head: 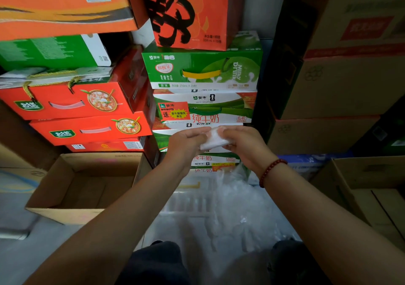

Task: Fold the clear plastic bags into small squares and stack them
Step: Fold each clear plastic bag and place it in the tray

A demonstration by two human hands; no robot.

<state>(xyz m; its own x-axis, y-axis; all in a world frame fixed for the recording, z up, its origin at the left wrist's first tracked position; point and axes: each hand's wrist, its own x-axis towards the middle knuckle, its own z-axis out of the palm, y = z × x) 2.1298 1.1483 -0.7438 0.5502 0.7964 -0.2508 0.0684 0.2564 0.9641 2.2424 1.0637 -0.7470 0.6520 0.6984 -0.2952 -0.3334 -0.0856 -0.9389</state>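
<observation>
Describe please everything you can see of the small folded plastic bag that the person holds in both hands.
The folded plastic bag is a small, roughly square packet of clear film that looks whitish where the layers overlap. It is held in the air in front of the stacked milk cartons, tilted, with its lower left corner pointing down. The left hand pinches its left edge and the right hand pinches its right edge. Nothing else touches it. Loose clear plastic lies below it.

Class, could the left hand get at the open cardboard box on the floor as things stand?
Probably yes, but not at once: the left hand and right hand both hold the folded plastic bag. Nothing lies between it and the open cardboard box below-left.
</observation>
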